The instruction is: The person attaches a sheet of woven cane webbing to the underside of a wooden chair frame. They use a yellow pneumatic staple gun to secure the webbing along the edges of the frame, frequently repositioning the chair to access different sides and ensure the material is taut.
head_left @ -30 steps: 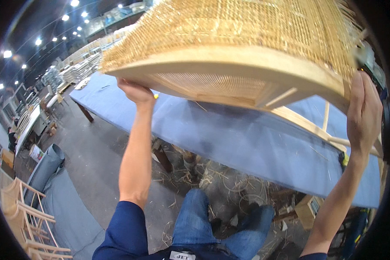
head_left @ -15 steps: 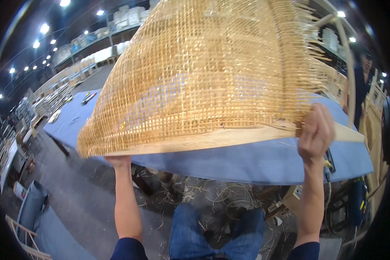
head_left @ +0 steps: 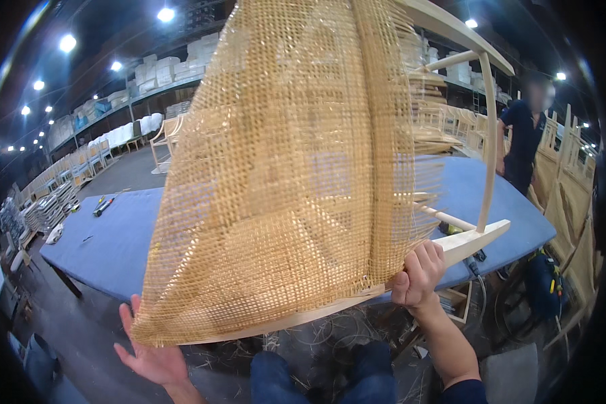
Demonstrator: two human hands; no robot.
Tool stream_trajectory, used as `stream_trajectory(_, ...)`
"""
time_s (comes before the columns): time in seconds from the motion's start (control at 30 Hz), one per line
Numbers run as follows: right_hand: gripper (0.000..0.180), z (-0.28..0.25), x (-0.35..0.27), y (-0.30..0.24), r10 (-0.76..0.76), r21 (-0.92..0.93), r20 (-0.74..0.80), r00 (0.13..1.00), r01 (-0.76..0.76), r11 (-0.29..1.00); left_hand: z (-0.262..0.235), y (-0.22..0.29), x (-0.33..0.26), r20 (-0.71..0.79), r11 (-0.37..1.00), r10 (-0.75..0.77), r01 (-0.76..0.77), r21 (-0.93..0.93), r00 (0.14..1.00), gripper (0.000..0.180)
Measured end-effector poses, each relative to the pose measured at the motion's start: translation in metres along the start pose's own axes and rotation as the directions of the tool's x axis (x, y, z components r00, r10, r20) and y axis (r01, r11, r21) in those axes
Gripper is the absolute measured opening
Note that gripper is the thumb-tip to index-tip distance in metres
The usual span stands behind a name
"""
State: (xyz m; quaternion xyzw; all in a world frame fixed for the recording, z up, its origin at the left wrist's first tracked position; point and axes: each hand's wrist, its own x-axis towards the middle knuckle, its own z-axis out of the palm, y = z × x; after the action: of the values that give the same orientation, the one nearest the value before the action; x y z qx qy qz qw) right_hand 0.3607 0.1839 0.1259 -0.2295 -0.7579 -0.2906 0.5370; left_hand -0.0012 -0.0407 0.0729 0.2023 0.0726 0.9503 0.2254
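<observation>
One cane-covered chair frame [head_left: 289, 195], steeper than before

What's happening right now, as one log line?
Left hand: open at lower-left corner of golden woven cane sheet | Right hand: gripping pale wooden frame | Cane sheet: right edge frayed | Behind: long blue table

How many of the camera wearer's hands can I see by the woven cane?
2. The left hand, open, is partly hidden behind the lower-left corner of the woven cane; the right hand is closed on the wooden frame at the cane's lower right.
</observation>
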Motion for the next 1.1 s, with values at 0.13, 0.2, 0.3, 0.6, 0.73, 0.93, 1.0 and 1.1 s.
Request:
stream_trajectory(0.13,0.039,0.018,-0.021,0.015,-0.001,0.034,-0.090,0.996,0.004,0.999,-0.007,-0.009,-0.003,-0.240,0.997,-0.071,0.064,-0.036,0.968,0.062)
stream_trajectory(0.2,0.039,0.024,-0.036,0.023,0.007,0.036,-0.074,0.997,-0.005,0.999,-0.008,-0.018,-0.006,-0.320,0.994,-0.098,0.076,-0.082,0.942,0.058)
stream_trajectory(0.3,0.039,0.040,-0.055,0.036,0.028,0.038,-0.034,0.999,-0.027,0.999,-0.017,-0.037,-0.003,-0.444,0.990,-0.114,0.065,-0.125,0.889,0.052)
stream_trajectory(0.6,0.030,0.099,-0.085,0.037,0.067,0.005,-0.025,0.997,-0.067,0.998,-0.096,-0.089,0.039,-0.344,0.996,-0.001,0.031,0.083,0.939,0.055)
stream_trajectory(0.73,0.025,0.102,-0.094,0.048,0.122,0.021,-0.018,0.992,-0.121,0.992,-0.129,-0.075,0.047,-0.078,0.824,-0.023,0.063,0.563,0.997,0.060)
stream_trajectory(0.93,0.022,0.116,-0.087,0.049,0.159,0.049,-0.060,0.986,-0.156,0.987,-0.099,-0.083,0.048,-0.107,0.866,-0.067,0.112,0.488,0.992,0.064)
stream_trajectory(1.0,0.021,0.121,-0.089,0.068,0.174,0.051,-0.015,0.985,-0.173,0.984,-0.096,-0.097,0.048,-0.083,0.838,-0.097,0.127,0.530,0.992,0.065)
stream_trajectory(1.1,0.021,0.139,-0.086,0.096,0.179,0.040,0.041,0.983,-0.181,0.983,-0.092,-0.113,0.050,0.031,0.747,-0.181,0.117,0.654,0.983,0.068)
